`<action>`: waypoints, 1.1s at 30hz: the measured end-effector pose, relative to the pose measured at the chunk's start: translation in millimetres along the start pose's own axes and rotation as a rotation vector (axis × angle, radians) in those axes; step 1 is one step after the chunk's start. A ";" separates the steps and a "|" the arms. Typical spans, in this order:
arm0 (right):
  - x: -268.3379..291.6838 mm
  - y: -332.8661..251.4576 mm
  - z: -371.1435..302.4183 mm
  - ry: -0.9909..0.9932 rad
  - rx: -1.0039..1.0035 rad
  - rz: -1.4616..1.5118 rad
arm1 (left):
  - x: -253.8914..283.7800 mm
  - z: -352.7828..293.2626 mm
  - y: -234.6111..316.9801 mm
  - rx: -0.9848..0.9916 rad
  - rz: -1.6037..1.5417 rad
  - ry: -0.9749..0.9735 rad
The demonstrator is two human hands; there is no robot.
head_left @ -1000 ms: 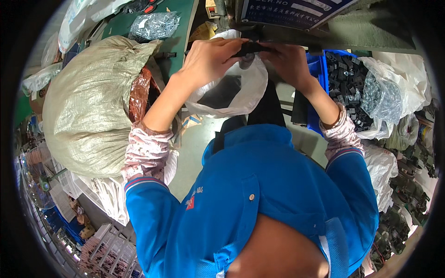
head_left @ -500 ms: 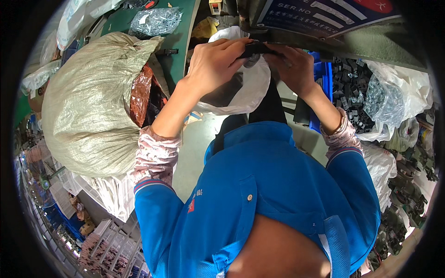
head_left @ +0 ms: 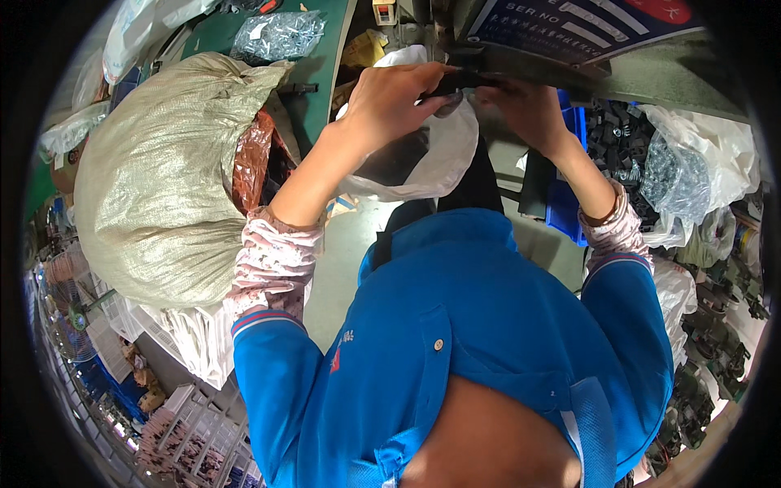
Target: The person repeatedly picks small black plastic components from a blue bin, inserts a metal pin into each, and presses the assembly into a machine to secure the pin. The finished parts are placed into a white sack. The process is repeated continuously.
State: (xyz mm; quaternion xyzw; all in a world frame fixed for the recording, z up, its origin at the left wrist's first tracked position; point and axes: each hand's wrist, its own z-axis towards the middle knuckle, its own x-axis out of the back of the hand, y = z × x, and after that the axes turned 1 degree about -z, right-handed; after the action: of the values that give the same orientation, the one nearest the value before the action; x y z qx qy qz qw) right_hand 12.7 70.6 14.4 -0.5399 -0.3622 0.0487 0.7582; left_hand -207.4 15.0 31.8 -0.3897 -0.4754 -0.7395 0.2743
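Beside the lower edge of a machine, my left hand (head_left: pixel 389 104) is closed around a small black part (head_left: pixel 462 81). My right hand (head_left: pixel 530 114) is at the part's other end, its curled fingers in shadow and partly hidden. What exactly the part is cannot be made out. Below both hands hangs an open white plastic bag (head_left: pixel 457 150) with a dark inside. A rounded grey piece (head_left: pixel 447 106) shows just under my left fingers.
The machine (head_left: pixel 675 69) overhangs at the upper right. A blue bin (head_left: pixel 565 213) and a heap of black parts (head_left: pixel 610 146) lie right. A bulging woven sack (head_left: pixel 163 179) stands left, beside a green table (head_left: pixel 321 53) bearing a clear bag of metal pieces (head_left: pixel 277 37).
My right hand has shifted slightly right and down, and its forearm has swung outward. My left hand has moved a little right, still holding the black part.
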 end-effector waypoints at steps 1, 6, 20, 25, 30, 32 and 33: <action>0.1 0.2 1.0 -0.018 0.004 -0.028 | -0.8 1.1 -0.6 0.034 0.016 -0.041; 4.2 20.9 14.5 -0.163 -0.224 0.247 | 5.4 13.9 -4.4 0.042 0.017 -0.177; 0.9 29.6 8.2 -0.089 -0.092 0.251 | 5.0 -17.3 7.4 0.183 -0.066 -0.029; -1.0 9.6 12.1 -0.130 -0.055 0.009 | 1.7 -20.0 0.7 0.103 -0.088 -0.078; 2.7 42.7 17.6 -0.216 -0.081 0.189 | 3.7 -15.7 -9.6 0.031 -0.151 -0.101; 2.5 46.9 20.8 -0.189 -0.048 0.281 | -7.6 -24.3 -15.3 0.018 -0.214 0.015; -0.7 43.9 18.3 -0.152 -0.080 0.309 | -4.7 -20.3 -8.3 0.066 -0.188 -0.015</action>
State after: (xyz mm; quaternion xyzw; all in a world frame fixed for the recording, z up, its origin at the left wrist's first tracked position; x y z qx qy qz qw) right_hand 15.1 102.7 -20.7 -0.6137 -0.3329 0.1907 0.6901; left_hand -217.7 -0.2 18.9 -0.3397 -0.5358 -0.7431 0.2130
